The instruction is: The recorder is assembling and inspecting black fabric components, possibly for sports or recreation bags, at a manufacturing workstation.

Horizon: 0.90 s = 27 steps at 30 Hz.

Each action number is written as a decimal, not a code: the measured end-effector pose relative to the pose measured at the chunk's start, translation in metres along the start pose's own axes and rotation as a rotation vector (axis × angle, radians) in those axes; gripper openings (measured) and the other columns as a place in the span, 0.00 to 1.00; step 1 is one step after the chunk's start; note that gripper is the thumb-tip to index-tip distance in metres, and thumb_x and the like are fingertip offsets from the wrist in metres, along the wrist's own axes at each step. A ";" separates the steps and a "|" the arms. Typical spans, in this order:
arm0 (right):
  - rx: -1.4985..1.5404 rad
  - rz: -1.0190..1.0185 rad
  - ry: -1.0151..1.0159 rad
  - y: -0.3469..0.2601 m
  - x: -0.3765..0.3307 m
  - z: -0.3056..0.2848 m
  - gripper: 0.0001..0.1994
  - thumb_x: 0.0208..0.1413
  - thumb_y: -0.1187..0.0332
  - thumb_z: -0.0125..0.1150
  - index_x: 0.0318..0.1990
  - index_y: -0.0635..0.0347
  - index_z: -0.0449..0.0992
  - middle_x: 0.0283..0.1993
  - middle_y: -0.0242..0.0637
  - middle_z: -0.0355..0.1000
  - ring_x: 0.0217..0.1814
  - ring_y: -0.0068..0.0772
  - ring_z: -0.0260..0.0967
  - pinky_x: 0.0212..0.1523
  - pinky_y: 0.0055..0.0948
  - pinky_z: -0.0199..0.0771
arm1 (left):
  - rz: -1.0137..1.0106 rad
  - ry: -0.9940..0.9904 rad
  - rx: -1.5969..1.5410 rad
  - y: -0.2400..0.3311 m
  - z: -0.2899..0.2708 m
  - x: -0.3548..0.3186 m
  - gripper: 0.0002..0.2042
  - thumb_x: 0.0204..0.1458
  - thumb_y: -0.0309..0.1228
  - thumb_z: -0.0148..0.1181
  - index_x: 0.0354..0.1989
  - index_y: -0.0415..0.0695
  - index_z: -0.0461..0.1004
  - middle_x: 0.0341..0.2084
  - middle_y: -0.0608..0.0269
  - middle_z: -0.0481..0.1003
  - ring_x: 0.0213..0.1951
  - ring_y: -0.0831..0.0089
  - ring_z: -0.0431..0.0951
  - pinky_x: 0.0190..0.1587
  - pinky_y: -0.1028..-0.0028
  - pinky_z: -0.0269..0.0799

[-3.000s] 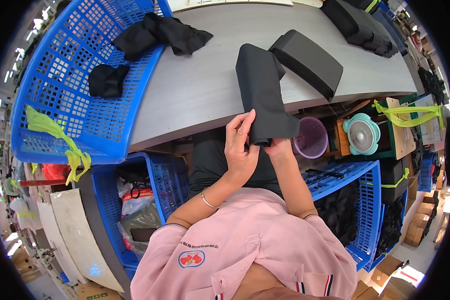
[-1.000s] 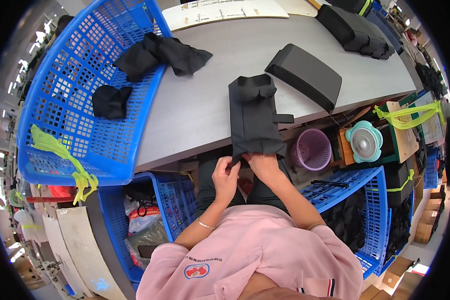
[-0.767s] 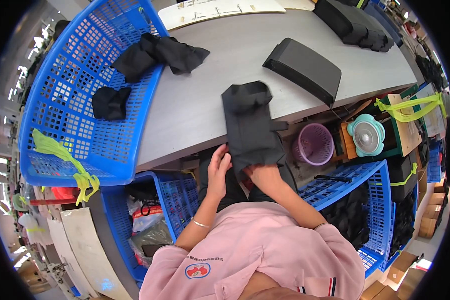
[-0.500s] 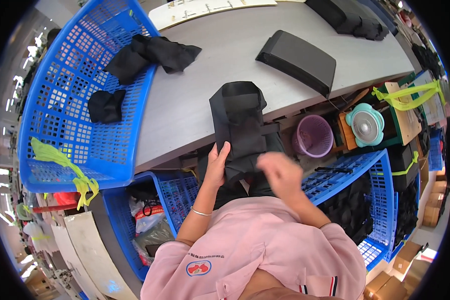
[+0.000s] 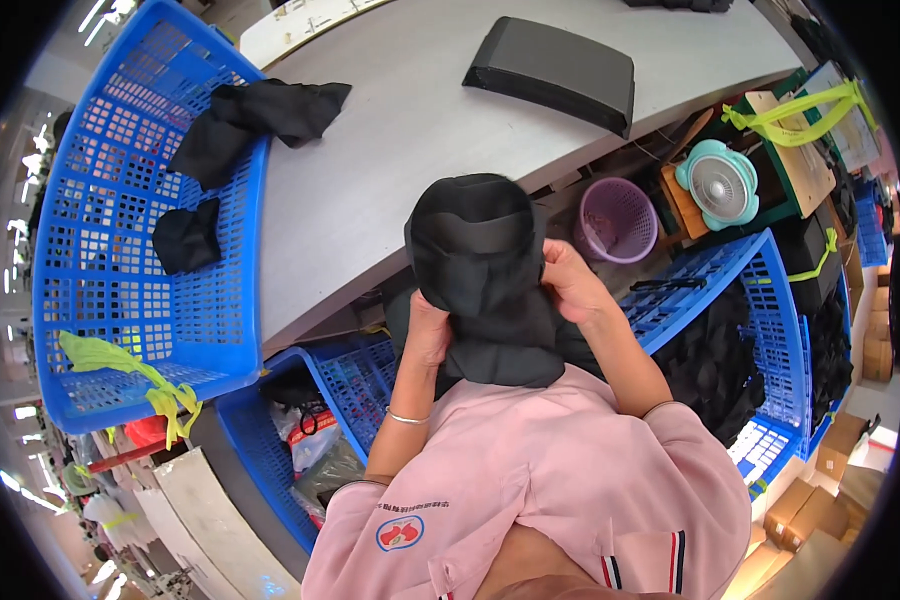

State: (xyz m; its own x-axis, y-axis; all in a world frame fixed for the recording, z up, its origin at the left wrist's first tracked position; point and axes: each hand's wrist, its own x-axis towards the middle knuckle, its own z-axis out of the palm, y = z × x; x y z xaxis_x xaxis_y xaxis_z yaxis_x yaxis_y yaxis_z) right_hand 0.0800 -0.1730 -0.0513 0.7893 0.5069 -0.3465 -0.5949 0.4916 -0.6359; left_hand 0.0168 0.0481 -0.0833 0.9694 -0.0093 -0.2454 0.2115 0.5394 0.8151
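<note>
A black fabric piece (image 5: 490, 270), shaped like an open pouch, is held up in front of my lap at the table's near edge. My left hand (image 5: 430, 330) grips its left side, the fingers partly tucked behind the cloth. On its right edge my right hand (image 5: 567, 282) pinches the fabric between thumb and fingers. The upper part of the piece bulges round, while its lower part hangs down against my pink shirt. On the grey table (image 5: 370, 180) beyond lies a curved dark grey block (image 5: 555, 70).
At the left stands a blue plastic basket (image 5: 100, 350) with black cloth pieces (image 5: 270, 110) over its rim. Another blue basket (image 5: 250, 440) holds bags below. To the right are a purple bin (image 5: 618, 215), a small turquoise fan (image 5: 718, 185) and a blue crate (image 5: 785, 350) of black fabric.
My right hand has come up from the lower right and taken hold of the fabric's right edge. The black piece has opened rounder and its lower end now lies nearer my body.
</note>
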 end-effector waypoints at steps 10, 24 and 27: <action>-0.684 -0.198 0.130 -0.004 -0.006 0.012 0.10 0.52 0.74 0.69 0.28 0.62 0.70 0.27 0.22 0.67 0.30 0.12 0.59 0.30 0.20 0.62 | -0.153 0.049 -0.095 -0.002 0.004 0.020 0.15 0.56 0.24 0.61 0.51 0.33 0.75 0.48 0.57 0.78 0.46 0.70 0.80 0.52 0.67 0.76; -0.557 -0.169 0.233 -0.006 -0.073 -0.023 0.12 0.60 0.62 0.64 0.40 0.63 0.78 0.35 0.26 0.74 0.37 0.18 0.68 0.41 0.18 0.68 | -0.068 0.072 -0.223 0.009 0.002 0.015 0.17 0.58 0.25 0.61 0.55 0.37 0.73 0.51 0.55 0.77 0.51 0.62 0.78 0.57 0.62 0.74; -0.656 0.080 0.103 0.014 -0.075 -0.027 0.11 0.52 0.61 0.71 0.30 0.59 0.78 0.27 0.18 0.67 0.31 0.12 0.60 0.32 0.21 0.61 | -0.107 0.115 -0.066 0.008 0.017 0.008 0.19 0.57 0.25 0.62 0.56 0.35 0.71 0.50 0.55 0.77 0.51 0.63 0.78 0.56 0.64 0.75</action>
State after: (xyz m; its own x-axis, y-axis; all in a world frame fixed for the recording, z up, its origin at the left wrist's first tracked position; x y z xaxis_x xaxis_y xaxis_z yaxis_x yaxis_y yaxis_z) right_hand 0.0167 -0.2226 -0.0530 0.7764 0.4376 -0.4536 -0.4624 -0.0935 -0.8817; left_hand 0.0278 0.0384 -0.0701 0.9204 0.0253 -0.3902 0.2999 0.5947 0.7459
